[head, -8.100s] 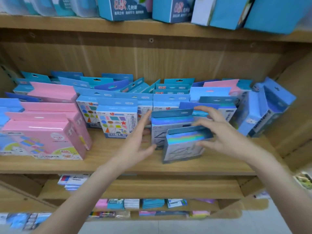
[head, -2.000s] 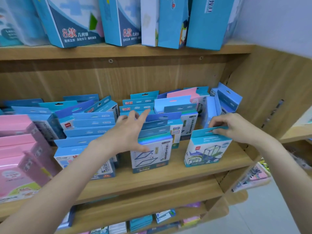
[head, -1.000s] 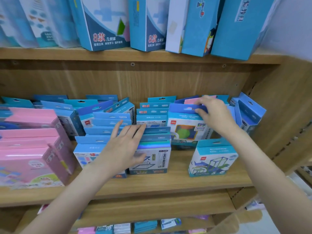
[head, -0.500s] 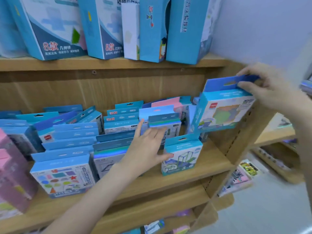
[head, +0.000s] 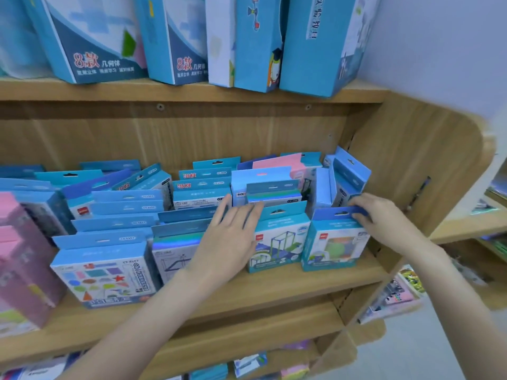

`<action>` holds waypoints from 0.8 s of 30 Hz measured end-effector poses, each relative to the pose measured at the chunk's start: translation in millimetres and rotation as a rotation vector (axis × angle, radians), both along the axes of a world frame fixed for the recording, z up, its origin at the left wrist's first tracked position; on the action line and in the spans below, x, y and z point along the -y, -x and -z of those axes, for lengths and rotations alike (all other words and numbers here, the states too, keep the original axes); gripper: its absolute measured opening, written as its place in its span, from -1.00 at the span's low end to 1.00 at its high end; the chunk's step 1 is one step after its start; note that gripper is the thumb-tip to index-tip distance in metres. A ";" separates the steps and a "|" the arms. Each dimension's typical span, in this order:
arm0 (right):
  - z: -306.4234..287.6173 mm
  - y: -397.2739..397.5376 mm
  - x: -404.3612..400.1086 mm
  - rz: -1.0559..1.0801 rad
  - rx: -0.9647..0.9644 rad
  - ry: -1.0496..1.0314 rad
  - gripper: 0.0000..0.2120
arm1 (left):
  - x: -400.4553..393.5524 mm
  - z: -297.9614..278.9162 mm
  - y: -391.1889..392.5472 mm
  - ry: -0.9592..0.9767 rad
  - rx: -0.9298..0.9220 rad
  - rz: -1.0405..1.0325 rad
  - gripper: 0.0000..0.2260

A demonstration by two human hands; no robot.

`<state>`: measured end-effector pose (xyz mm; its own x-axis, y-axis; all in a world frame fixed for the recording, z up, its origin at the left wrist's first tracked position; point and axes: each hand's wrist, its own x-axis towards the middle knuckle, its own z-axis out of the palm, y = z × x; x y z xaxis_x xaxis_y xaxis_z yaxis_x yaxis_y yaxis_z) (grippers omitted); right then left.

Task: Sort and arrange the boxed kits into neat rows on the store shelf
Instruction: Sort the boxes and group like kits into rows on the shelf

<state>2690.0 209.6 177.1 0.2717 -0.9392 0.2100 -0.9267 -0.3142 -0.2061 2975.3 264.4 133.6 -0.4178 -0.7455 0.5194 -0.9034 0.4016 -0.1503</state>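
Rows of blue boxed kits stand on the middle wooden shelf (head: 274, 286). My right hand (head: 381, 220) pinches the hang tab of a blue kit with a green shape on its front (head: 333, 248), which stands at the front right of the shelf. Just left of it stands a kit showing a frame structure (head: 277, 248). My left hand (head: 230, 239) lies flat with straight fingers against the front of a row of kits with shiny rainbow tops (head: 175, 242), beside the frame kit.
A shapes kit (head: 101, 272) fronts a row further left, with pink boxes (head: 19, 259) at the far left. Tall blue boxes (head: 175, 39) fill the upper shelf. The shelf's side panel (head: 411, 171) closes the right end. Lower shelves hold more packs.
My right hand has brought the green-shape kit down from the air and stood it on the shelf to the right of the frame kit. My left hand stays on the rainbow-top row.
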 end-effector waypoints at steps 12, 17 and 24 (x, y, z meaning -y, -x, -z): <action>-24.3 -104.8 48.4 -0.199 -0.049 -0.027 -0.69 | -34.9 -9.4 -94.6 -0.102 -0.100 -0.158 -0.30; -24.1 -115.3 67.6 -0.174 -0.202 0.015 -0.87 | -36.1 -7.0 -107.1 -0.174 -0.066 -0.111 -0.30; -43.8 -155.0 60.2 -0.383 -0.067 0.042 -0.87 | -43.0 -4.2 -113.2 -0.162 -0.094 -0.044 -0.37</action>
<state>2844.9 149.4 220.9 0.6158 -0.7577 0.2160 -0.7513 -0.6473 -0.1288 3088.5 307.4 137.9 -0.3379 -0.8389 0.4266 -0.9277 0.3733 -0.0009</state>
